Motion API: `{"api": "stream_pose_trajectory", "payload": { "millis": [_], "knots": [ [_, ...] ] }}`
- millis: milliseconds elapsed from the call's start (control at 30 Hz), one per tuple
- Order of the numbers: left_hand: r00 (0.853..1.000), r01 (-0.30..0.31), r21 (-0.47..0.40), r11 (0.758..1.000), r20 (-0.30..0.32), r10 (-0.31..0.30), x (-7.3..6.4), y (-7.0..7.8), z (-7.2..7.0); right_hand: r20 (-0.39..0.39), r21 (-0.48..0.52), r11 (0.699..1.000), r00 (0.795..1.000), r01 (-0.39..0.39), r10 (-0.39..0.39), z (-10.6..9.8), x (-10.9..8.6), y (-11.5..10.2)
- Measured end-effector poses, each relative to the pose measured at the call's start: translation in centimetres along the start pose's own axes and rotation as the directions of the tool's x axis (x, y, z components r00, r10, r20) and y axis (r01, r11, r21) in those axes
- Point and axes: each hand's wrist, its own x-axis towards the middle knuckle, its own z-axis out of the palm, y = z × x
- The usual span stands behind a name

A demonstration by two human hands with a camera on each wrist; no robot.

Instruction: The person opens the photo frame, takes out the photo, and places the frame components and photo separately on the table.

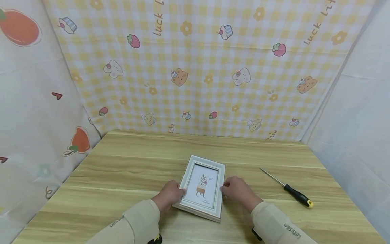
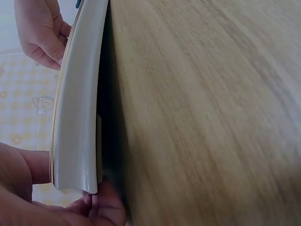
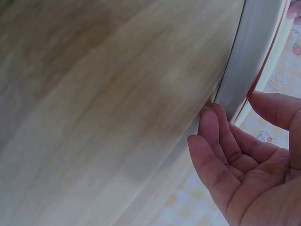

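A white picture frame (image 1: 203, 203) lies face up at the front middle of the table, holding a print of a plant in an orange pot on legs. My left hand (image 1: 169, 194) grips its left edge, thumb on top and fingers curled underneath. In the left wrist view a dark gap shows between the frame (image 2: 77, 103) and the wood on that side. At the opposite edge, my right hand (image 1: 240, 190) pinches the frame (image 3: 244, 56), its thumb at the upper rim and fingertips low against the side. The frame's back is hidden.
A screwdriver (image 1: 297, 195) with a black and yellow handle lies on the wooden table (image 1: 128, 156) to the right, its shaft pointing back and left. A yellow checked cloth (image 1: 207, 54) hangs behind the table, with white cloths (image 1: 350, 112) along both sides.
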Motion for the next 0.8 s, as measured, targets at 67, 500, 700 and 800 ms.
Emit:
{"api": "stream_pose_trajectory", "payload": {
  "millis": [67, 500, 700, 800],
  "knots": [
    [1.0, -0.014, 0.021, 1.0, -0.006, 0.014, -0.07, -0.02, 0.02, 0.004, -0.004, 1.0, 1.0, -0.003, 0.003, 0.04, 0.04, -0.02],
    [0.993, -0.112, 0.261, 0.959, -0.014, 0.12, -0.14, -0.19, -0.04, -0.004, -0.001, 1.0, 1.0, 0.004, -0.004, 0.06, -0.18, -0.24],
    [0.988, -0.132, 0.32, 0.938, -0.029, 0.149, -0.41, -0.06, 0.01, -0.015, -0.009, 1.0, 1.0, 0.012, -0.012, 0.03, -0.29, -0.34],
    [0.985, -0.144, 0.338, 0.93, -0.037, 0.166, -0.22, -0.35, 0.12, -0.015, -0.009, 1.0, 1.0, 0.011, -0.011, 0.04, -0.33, -0.38]
  ]
}}
